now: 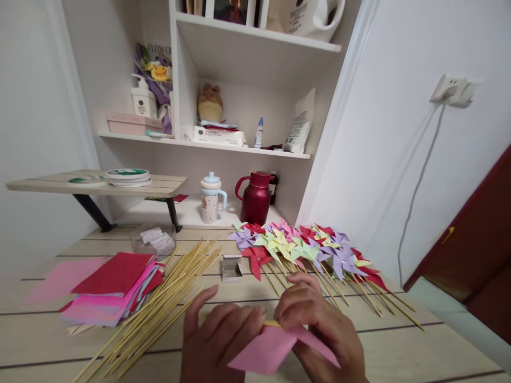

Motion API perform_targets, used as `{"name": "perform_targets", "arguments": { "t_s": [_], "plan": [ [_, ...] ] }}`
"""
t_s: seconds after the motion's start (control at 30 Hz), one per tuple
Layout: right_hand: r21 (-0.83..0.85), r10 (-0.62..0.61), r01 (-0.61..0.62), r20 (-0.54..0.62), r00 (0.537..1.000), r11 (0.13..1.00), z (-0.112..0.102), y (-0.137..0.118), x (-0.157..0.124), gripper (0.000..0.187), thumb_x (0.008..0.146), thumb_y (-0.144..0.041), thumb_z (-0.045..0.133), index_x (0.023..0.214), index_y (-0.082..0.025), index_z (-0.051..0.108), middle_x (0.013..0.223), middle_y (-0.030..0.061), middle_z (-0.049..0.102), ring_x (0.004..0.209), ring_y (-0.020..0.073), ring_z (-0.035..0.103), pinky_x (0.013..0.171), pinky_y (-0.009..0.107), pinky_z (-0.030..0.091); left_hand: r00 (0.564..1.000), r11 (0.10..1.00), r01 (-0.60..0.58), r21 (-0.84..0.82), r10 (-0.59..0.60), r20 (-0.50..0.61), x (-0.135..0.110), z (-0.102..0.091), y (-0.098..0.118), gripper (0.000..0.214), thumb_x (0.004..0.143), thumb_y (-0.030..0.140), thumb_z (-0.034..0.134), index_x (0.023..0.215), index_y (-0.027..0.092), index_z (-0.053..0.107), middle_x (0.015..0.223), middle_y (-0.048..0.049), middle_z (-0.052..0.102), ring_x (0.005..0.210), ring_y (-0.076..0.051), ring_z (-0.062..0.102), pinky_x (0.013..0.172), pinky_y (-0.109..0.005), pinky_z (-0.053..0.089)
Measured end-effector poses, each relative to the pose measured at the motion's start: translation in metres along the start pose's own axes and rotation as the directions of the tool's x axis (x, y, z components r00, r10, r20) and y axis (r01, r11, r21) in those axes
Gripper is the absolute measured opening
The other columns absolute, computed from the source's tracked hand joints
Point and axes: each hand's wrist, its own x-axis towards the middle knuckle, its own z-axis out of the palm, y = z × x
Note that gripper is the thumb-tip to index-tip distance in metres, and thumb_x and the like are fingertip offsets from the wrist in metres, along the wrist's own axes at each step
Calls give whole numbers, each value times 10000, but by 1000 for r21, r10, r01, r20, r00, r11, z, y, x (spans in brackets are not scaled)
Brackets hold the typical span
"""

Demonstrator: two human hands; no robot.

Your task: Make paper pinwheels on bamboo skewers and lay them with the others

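At the table's near edge, a pink paper pinwheel is held between both hands. My right hand is closed on it, fingers curled at its centre and the thumb side behind the paper. A short piece of a thin wooden stick shows between the fingertips of the two hands. My left hand is closed with its fingertips at that stick; its thumb stands out to the left. The rest of this stick is hidden by the hands and paper.
Loose sticks lie left of my hands, beside stacked coloured paper. Several finished pinwheels on sticks lie at the right. A small open box stands between. Behind are a cup, a red jug and a raised stand.
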Motion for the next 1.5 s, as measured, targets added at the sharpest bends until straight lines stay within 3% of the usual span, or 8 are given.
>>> {"name": "perform_targets", "arguments": {
  "t_s": [0.17, 0.3, 0.47, 0.63, 1.03, 1.23, 1.37, 1.5],
  "plan": [
    [-10, -23, 23, -17, 1000, 1000, -11, 1, 6, 104, 919, -133, 562, 859, -197, 617, 758, 2, 656, 700, 162, 649, 957, 440, 375, 979, 995, -16, 102, -5, 203, 8, -14, -17, 400, 882, 215, 625, 1277, 171, 580, 1025, -30, 766, 941, -151, 686, 1130, -332, 243],
    [-40, -16, 14, -49, 999, 999, -19, 6, 7, 139, 876, -73, 575, 865, -207, 610, 761, -7, 651, 711, 168, 648, 969, 456, 367, 985, 987, 28, 161, -54, 162, 9, -16, -26, 330, 862, 220, 654, 1192, 230, 657, 1104, -37, 744, 1053, -193, 642, 1112, -378, 265],
    [-69, -6, 5, -22, 1000, 998, -21, 8, 2, 197, 834, -32, 561, 903, -212, 603, 790, 2, 663, 735, 177, 652, 984, 479, 357, 979, 982, -59, 177, 22, 202, 7, -16, -26, 299, 854, 210, 669, 1141, 288, 696, 962, 10, 760, 898, -163, 654, 1107, -387, 252],
    [-94, -2, -5, -69, 998, 996, -17, 5, 3, 208, 808, -20, 608, 873, -218, 596, 761, -15, 661, 694, 163, 646, 984, 459, 353, 991, 989, 80, 122, -92, 97, 2, -18, -23, 199, 920, 190, 564, 950, 278, 740, 807, 25, 747, 816, -152, 628, 1093, -417, 263],
    [-102, 37, -48, -101, 994, 994, -17, 9, 4, 222, 798, -6, 614, 849, -220, 587, 754, -35, 658, 675, 144, 646, 990, 449, 364, 990, 992, 71, 103, -83, 113, -2, -12, -23, 216, 921, 179, 539, 946, 279, 728, 799, 41, 749, 759, -137, 641, 1058, -403, 278],
    [-23, 272, -275, -101, 957, 961, -12, 15, 3, 146, 836, -163, 690, 910, -259, 610, 858, -19, 697, 833, 175, 664, 939, 393, 440, 968, 998, 65, 0, -63, 241, -8, -1, -27, 134, 890, 213, 577, 880, 261, 701, 737, 47, 728, 657, -124, 648, 738, -268, 460],
    [5, 520, -520, -43, 853, 854, -11, 10, 3, 260, 829, -307, 716, 1067, -279, 616, 1001, 21, 693, 885, 190, 659, 657, 266, 514, 873, 886, 436, -158, -373, 315, -24, 13, -21, 145, 864, 327, 616, 804, 271, 735, 721, 11, 731, 660, -151, 663, 631, -233, 513],
    [23, 549, -548, -24, 836, 836, -10, 11, 1, 431, 815, -360, 722, 1208, -273, 567, 1187, 64, 644, 1073, 236, 613, 832, 327, 523, 575, 556, 808, -196, -668, 472, -24, 15, -15, 123, 757, 376, 699, 742, 280, 776, 699, 12, 725, 670, -175, 654, 665, -244, 506]
  ]
}}
